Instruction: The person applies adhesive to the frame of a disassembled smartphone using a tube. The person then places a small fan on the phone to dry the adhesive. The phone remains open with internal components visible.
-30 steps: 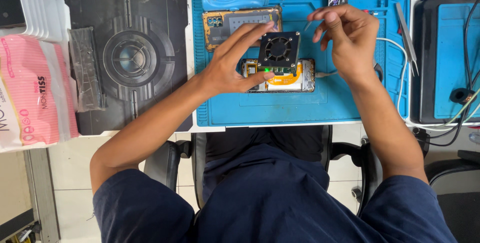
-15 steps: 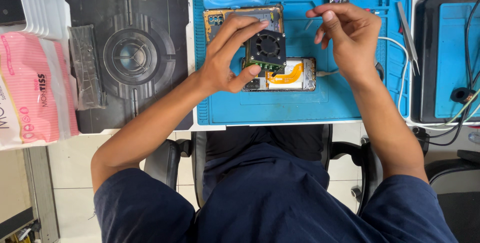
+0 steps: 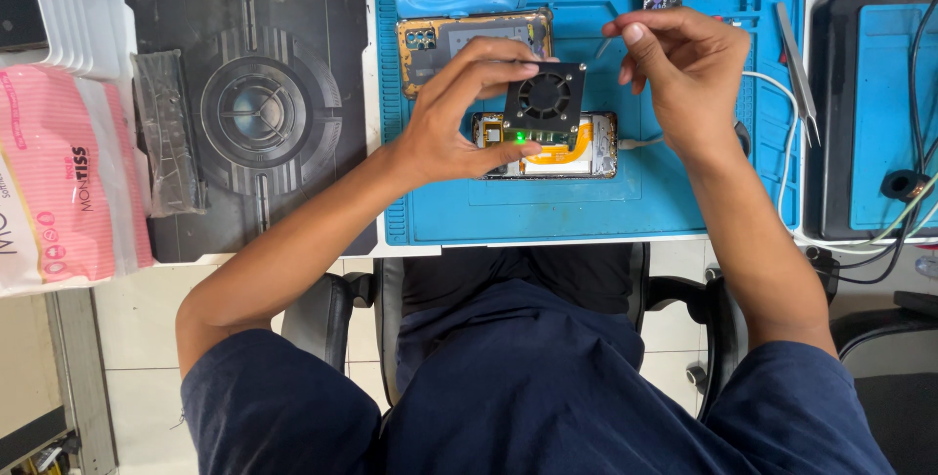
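The left hand [image 3: 454, 128] pinches the small black fan module [image 3: 545, 96] just above the opened phone [image 3: 547, 143], lying crosswise on the blue mat [image 3: 547, 216], while the right hand [image 3: 684, 69], fingertips together, hovers right of it.

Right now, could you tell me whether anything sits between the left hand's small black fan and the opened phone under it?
Nothing visible does. The left hand holds the fan directly over the opened phone, and the right hand is off to the side.
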